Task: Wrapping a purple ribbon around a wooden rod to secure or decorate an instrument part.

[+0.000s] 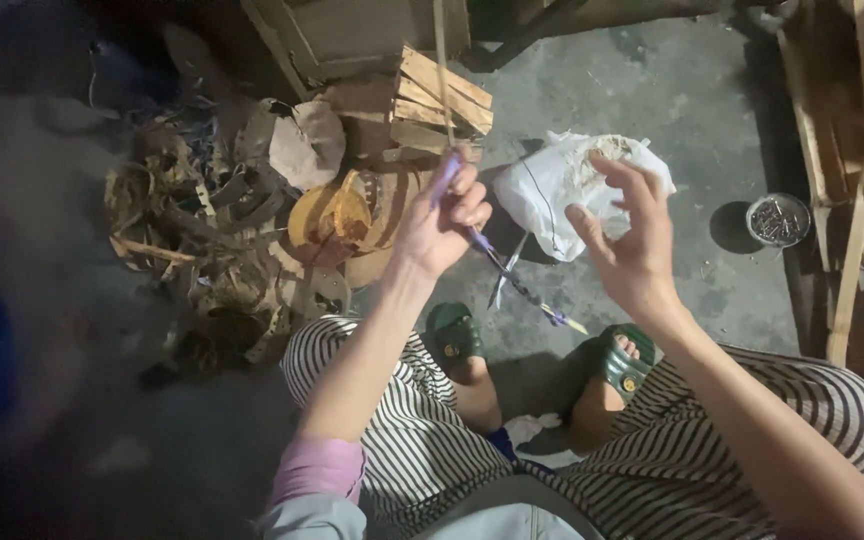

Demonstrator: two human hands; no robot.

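The left hand point(442, 225) is closed around a purple-handled tool point(497, 262), fingers pinching it along with a thin pale strip point(442, 60) that runs straight up from the fist; the tool's tip slants down toward the green sandals point(457, 335); the right hand point(632, 240) hovers just beside the left, fingers spread and holding nothing. The white bag point(557, 190) lies on the concrete floor point(692, 100) behind both hands; a small tin of nails point(778, 219) sits right of the bag, a heap of scraps point(212, 230) left of it. The strip looks light, springy and easily split; best gripped low, near the fist.
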